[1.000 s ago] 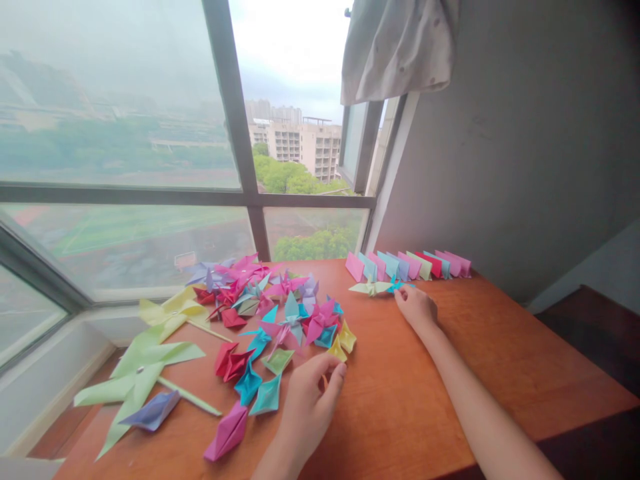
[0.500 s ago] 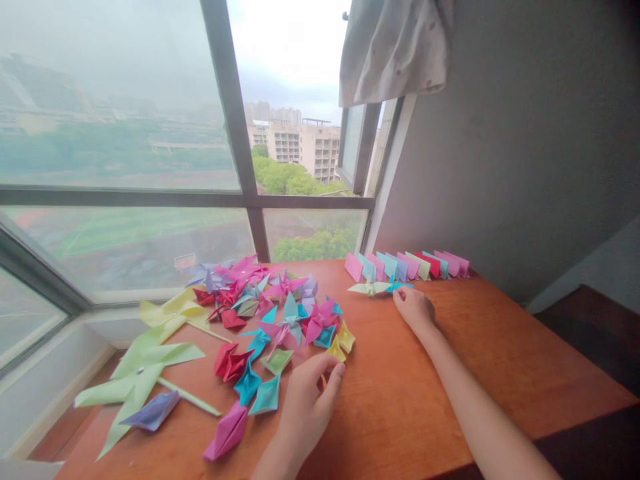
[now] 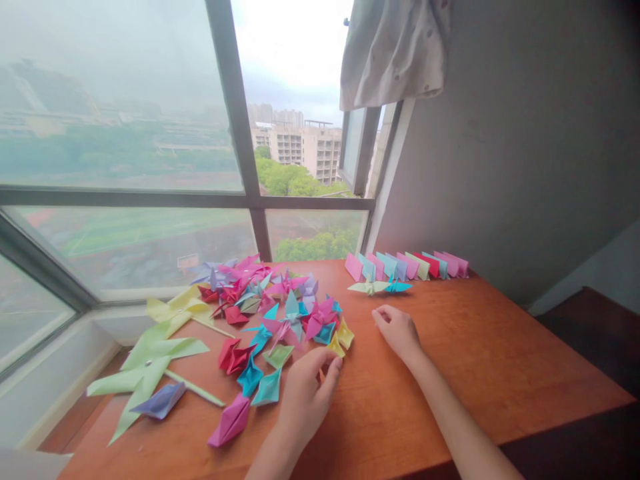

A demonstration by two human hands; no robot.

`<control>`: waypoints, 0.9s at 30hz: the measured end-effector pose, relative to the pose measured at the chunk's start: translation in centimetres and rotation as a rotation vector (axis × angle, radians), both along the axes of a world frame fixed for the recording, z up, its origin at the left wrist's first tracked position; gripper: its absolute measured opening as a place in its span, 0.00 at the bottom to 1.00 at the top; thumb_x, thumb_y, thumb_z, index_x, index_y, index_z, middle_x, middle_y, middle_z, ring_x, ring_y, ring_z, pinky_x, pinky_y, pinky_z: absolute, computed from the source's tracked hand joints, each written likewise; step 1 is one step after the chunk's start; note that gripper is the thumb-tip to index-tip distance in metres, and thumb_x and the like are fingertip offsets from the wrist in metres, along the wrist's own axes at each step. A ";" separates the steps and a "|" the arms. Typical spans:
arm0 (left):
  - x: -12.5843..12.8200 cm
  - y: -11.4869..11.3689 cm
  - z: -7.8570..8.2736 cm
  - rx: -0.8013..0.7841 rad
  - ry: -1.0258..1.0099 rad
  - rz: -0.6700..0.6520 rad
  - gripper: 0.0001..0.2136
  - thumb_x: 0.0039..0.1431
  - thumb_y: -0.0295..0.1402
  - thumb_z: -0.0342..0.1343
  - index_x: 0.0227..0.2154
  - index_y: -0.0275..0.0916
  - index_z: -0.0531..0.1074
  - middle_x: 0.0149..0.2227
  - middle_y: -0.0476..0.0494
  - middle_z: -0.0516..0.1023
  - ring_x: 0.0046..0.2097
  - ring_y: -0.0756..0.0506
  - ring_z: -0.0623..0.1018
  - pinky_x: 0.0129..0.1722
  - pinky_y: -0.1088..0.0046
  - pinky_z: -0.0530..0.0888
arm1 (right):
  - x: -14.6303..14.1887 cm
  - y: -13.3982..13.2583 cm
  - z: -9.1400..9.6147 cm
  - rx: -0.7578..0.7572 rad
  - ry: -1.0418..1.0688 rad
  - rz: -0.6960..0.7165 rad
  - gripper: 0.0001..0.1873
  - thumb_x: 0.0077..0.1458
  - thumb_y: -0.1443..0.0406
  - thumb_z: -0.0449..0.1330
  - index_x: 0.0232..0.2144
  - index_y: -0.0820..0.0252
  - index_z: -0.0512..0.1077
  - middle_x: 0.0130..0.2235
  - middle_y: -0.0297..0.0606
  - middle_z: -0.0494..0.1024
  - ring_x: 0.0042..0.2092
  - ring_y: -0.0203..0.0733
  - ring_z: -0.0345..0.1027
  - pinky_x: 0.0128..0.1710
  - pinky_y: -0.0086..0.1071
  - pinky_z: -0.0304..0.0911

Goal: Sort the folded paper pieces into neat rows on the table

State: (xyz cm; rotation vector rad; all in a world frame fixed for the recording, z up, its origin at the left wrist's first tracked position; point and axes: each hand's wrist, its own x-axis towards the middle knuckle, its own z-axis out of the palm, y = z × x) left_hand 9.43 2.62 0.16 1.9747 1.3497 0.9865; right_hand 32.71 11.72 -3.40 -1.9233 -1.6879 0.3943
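Observation:
My right hand [image 3: 397,331] hovers over the bare wood below a small blue paper crane [image 3: 398,286], holding nothing, its fingers loosely bent and slightly apart. Touching that crane on its left is a pale green paper crane [image 3: 369,287]. My left hand [image 3: 311,387] is at the right edge of the origami pile, loosely curled with a gap between thumb and fingers. Its fingertips are close to a yellow folded paper piece [image 3: 336,345]; whether they touch it I cannot tell. Beside this hand lie a teal folded piece [image 3: 267,388] and a magenta one [image 3: 229,421].
A row of folded coloured papers [image 3: 411,266] stands along the wooden table's [image 3: 480,373] back edge. Two paper pinwheels, one green [image 3: 150,363] and one yellow [image 3: 181,311], lie at the left. Several mixed cranes and flowers [image 3: 250,290] are heaped near the window [image 3: 257,200].
My right hand has let go of the blue crane and drawn back down and left. The blue crane stays beside the pale green one. My left hand is nearly still.

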 end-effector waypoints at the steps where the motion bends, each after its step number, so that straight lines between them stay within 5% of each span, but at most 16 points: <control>1: 0.0 0.0 0.0 0.007 0.002 0.006 0.14 0.67 0.38 0.46 0.29 0.38 0.71 0.27 0.46 0.75 0.30 0.48 0.73 0.28 0.76 0.66 | -0.5 -0.3 -0.3 0.008 0.020 0.017 0.16 0.58 0.54 0.51 0.31 0.53 0.76 0.28 0.34 0.80 0.32 0.41 0.74 0.31 0.29 0.61; 6: -0.4 -1.1 0.2 0.060 0.019 0.030 0.11 0.66 0.36 0.47 0.35 0.40 0.73 0.30 0.46 0.78 0.30 0.48 0.75 0.29 0.76 0.68 | -1.6 -1.2 -1.6 0.062 0.110 0.070 0.18 0.58 0.59 0.49 0.44 0.55 0.75 0.28 0.34 0.80 0.33 0.42 0.75 0.35 0.30 0.65; 12: -3.5 -2.2 1.1 0.170 0.173 0.149 0.08 0.65 0.35 0.49 0.38 0.41 0.72 0.33 0.47 0.79 0.34 0.47 0.77 0.34 0.74 0.70 | -1.5 -1.4 -2.0 0.149 0.166 0.172 0.21 0.59 0.61 0.45 0.47 0.59 0.74 0.25 0.33 0.78 0.30 0.41 0.73 0.34 0.31 0.64; 18: -6.6 -0.1 3.7 0.215 0.514 0.398 0.09 0.64 0.35 0.48 0.40 0.42 0.73 0.37 0.45 0.79 0.37 0.43 0.78 0.35 0.71 0.69 | -1.7 -1.5 -1.8 0.154 0.151 0.178 0.22 0.58 0.64 0.44 0.46 0.60 0.74 0.25 0.35 0.77 0.31 0.42 0.73 0.36 0.31 0.64; 22: -6.2 1.3 4.9 0.145 0.747 0.403 0.09 0.64 0.34 0.48 0.38 0.42 0.74 0.39 0.42 0.78 0.39 0.41 0.78 0.33 0.71 0.69 | -1.6 -1.5 -1.6 0.155 0.141 0.166 0.21 0.56 0.64 0.45 0.44 0.58 0.75 0.25 0.34 0.78 0.31 0.42 0.73 0.36 0.32 0.64; 27: -5.7 2.5 4.7 0.067 0.842 0.372 0.09 0.64 0.33 0.48 0.35 0.41 0.74 0.38 0.41 0.78 0.40 0.39 0.78 0.32 0.71 0.68 | -1.6 -1.2 -1.7 0.160 0.152 0.144 0.20 0.53 0.64 0.48 0.41 0.56 0.77 0.23 0.34 0.77 0.30 0.42 0.73 0.35 0.32 0.65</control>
